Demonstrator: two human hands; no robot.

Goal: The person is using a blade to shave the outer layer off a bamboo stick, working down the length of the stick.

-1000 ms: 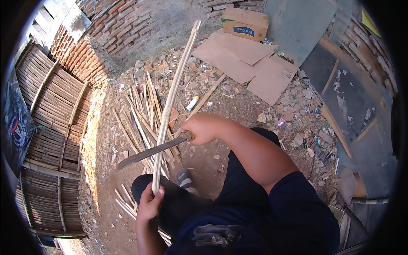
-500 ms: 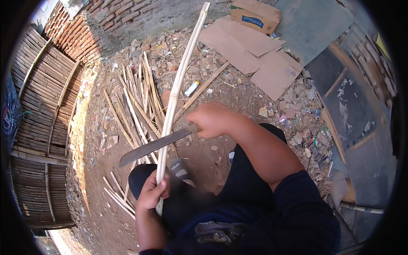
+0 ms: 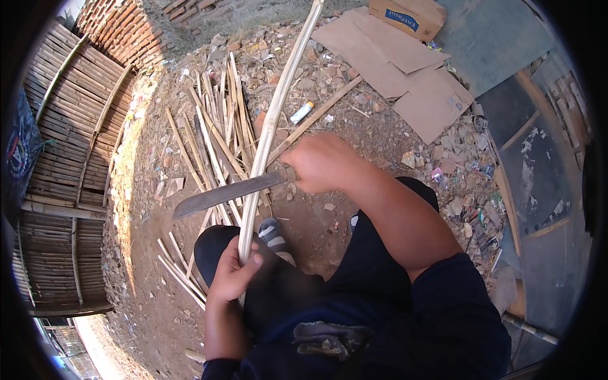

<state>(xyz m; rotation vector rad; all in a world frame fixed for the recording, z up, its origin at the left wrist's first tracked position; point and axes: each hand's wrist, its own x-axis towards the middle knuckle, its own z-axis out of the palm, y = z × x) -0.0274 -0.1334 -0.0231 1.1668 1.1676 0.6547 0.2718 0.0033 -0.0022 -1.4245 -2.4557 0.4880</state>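
Note:
My left hand is wrapped round the lower end of a long, pale split-bamboo strip, just over my left knee. The strip slants up and away, its far end reaching the top edge of the view. In my right hand is the handle of a machete, mostly covered by the fingers. Its broad, dark blade points left and crosses the strip above my left hand. Whether the edge bites into the bamboo cannot be made out.
Cut bamboo strips lie piled on the rubble-strewn ground, with several shorter ones left of my knee. A white and yellow lighter-like object, flattened cardboard and a carton lie beyond. A bamboo-slat wall stands left.
The whole view has shifted, so the ground and pile sit farther right and higher. My left thumb has lifted slightly off the strip. The machete still crosses the bamboo.

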